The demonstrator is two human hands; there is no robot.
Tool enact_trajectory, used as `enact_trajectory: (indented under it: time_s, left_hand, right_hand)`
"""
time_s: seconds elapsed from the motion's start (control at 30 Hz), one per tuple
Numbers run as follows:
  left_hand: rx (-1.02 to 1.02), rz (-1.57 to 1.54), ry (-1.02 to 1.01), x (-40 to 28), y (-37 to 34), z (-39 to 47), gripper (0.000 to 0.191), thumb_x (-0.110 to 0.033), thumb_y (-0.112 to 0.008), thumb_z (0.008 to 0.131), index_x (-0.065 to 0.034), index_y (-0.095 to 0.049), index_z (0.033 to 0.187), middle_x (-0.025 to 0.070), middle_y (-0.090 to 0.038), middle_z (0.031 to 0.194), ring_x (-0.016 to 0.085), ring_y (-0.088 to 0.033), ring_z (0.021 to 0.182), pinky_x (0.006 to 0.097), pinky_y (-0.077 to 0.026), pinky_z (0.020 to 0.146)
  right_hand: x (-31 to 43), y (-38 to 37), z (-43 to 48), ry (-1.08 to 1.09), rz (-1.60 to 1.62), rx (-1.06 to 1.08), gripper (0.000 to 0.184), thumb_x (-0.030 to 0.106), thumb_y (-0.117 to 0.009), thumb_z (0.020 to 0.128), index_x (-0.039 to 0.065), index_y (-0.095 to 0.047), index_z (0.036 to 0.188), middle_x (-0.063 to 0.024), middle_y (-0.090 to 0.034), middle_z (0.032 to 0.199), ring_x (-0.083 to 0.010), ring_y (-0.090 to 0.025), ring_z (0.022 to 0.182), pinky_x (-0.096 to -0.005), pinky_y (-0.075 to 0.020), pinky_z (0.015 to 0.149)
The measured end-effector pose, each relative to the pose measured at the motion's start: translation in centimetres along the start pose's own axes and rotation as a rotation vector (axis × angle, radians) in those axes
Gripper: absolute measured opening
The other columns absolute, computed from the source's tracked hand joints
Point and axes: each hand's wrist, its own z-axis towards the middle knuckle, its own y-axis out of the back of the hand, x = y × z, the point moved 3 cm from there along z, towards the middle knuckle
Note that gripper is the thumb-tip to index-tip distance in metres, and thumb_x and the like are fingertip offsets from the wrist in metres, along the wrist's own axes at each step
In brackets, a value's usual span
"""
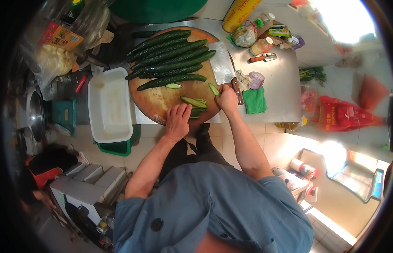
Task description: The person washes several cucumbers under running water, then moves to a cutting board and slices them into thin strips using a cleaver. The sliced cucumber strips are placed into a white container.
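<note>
Several long dark-green cucumbers (171, 60) lie across the far half of a round wooden chopping board (152, 101). Near the board's front edge, my left hand (178, 121) rests its fingers against a small group of cut cucumber pieces (194, 101). My right hand (227, 98) holds a cucumber slice (214, 89) between thumb and fingers at the board's right side. Beside that hand lies a cleaver, its wide blade (221, 63) flat on the board and its wooden handle (237, 91) past the edge. One cut cucumber piece (173, 86) lies alone below the whole cucumbers.
A white plastic tub (111, 137) stands left of the board. To the right are a green cloth (255, 100), a cut red onion (256, 80), a peeler-like tool (262, 58) and a jar (261, 46). Another person (41, 177) is at the lower left.
</note>
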Motion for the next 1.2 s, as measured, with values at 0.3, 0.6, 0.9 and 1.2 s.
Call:
enact_trajectory:
  time_s: [0.3,0.6,0.9,1.2]
  left_hand:
    - [0.037,-0.168,0.029,0.4,0.7,-0.7,0.063,-0.004,-0.058,0.068,-0.0022,-0.057,0.131,0.0134,-0.052,0.125,0.035,-0.049,0.118,0.0504,-0.035,0.102]
    - [-0.036,-0.132,0.052,-0.1,1.1,0.6,0.069,-0.005,-0.059,0.066,-0.0032,-0.055,0.135,0.0129,-0.049,0.143,0.035,-0.039,0.138,0.0522,-0.032,0.110]
    - [0.073,-0.106,0.012,0.6,0.1,0.7,0.067,-0.011,-0.067,0.067,-0.0048,-0.056,0.133,0.0106,-0.052,0.138,0.033,-0.041,0.135,0.0511,-0.031,0.112]
    - [0.118,-0.075,0.025,0.9,-0.7,-0.3,0.057,-0.016,-0.070,0.065,-0.0071,-0.059,0.120,0.0123,-0.053,0.127,0.035,-0.045,0.123,0.0499,-0.035,0.105]
  right_hand:
    - [2.6,0.6,-1.3,0.333,0.238,0.113,0.011,0.010,-0.069,0.077,0.008,-0.065,0.086,-0.0172,-0.067,0.081,-0.0387,-0.067,0.076,-0.0477,-0.0543,0.069]
    - [6.1,-0.8,-3.8,0.490,0.065,0.260,0.022,0.025,-0.076,0.077,0.011,-0.073,0.094,-0.0113,-0.065,0.093,-0.0346,-0.067,0.085,-0.0449,-0.0549,0.075]
    - [8.9,-4.0,-0.4,0.341,0.201,0.130,0.019,0.024,-0.065,0.086,0.010,-0.071,0.095,-0.0154,-0.069,0.091,-0.0377,-0.068,0.083,-0.0470,-0.0544,0.073]
    - [15.2,-7.6,-0.2,0.301,-0.043,0.094,0.012,0.018,-0.057,0.087,0.007,-0.062,0.089,-0.0157,-0.071,0.087,-0.0366,-0.071,0.078,-0.0487,-0.0561,0.067]
